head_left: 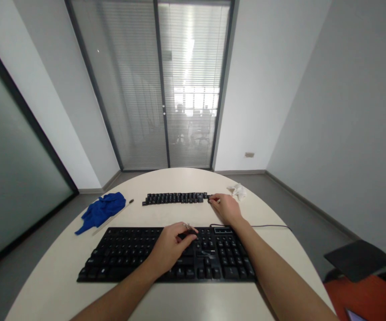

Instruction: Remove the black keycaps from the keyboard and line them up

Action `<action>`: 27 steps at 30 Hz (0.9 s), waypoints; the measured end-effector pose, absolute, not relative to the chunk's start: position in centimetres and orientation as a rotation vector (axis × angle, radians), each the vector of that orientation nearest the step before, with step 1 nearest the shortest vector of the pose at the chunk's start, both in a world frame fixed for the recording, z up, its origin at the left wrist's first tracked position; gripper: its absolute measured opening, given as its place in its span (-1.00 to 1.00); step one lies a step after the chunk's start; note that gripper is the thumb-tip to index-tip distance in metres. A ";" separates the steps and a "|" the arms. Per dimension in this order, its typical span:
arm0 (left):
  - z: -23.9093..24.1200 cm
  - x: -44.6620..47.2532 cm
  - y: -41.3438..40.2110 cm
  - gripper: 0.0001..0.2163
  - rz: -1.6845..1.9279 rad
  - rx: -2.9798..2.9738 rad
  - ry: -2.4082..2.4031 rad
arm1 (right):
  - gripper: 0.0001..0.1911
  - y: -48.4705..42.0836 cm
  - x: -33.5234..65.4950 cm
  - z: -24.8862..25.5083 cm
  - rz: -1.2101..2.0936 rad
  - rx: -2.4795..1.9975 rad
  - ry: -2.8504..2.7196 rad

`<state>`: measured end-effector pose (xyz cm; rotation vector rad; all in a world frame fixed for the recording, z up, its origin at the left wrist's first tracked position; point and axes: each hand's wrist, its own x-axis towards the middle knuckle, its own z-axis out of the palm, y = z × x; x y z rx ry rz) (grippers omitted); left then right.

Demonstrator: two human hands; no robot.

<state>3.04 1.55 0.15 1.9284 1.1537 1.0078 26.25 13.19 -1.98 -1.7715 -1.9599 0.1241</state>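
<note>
A black keyboard [119, 256] lies across the round white table [55, 285] in front of me. My left hand [171, 247] rests on its middle, fingers curled around a small wire keycap puller [188, 227]. Beyond the keyboard, removed black keycaps [174, 198] are lined up in rows. My right hand [225, 207] reaches to the right end of those rows, and its fingertips pinch a keycap [210, 197] there.
A crumpled blue cloth [101, 210] lies at the table's left, with a thin stick [112, 217] beside it. A wad of white tissue [237, 191] sits at the far right. The keyboard cable [266, 226] trails right. An orange and black chair [367, 278] stands at the right.
</note>
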 end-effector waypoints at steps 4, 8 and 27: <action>0.1 3.1 1.5 -0.87 0.998 1.922 1.175 | -0.76 13.4 26.2 -2.2 0.152 -1.761 -1.961; 0.2 3.1 1.6 -0.86 0.999 1.915 1.174 | -0.77 13.5 26.1 -2.2 0.172 -1.736 -1.978; -0.3 3.1 1.7 -0.84 1.029 1.819 1.175 | -0.77 13.0 25.7 -1.9 0.204 -1.679 -2.004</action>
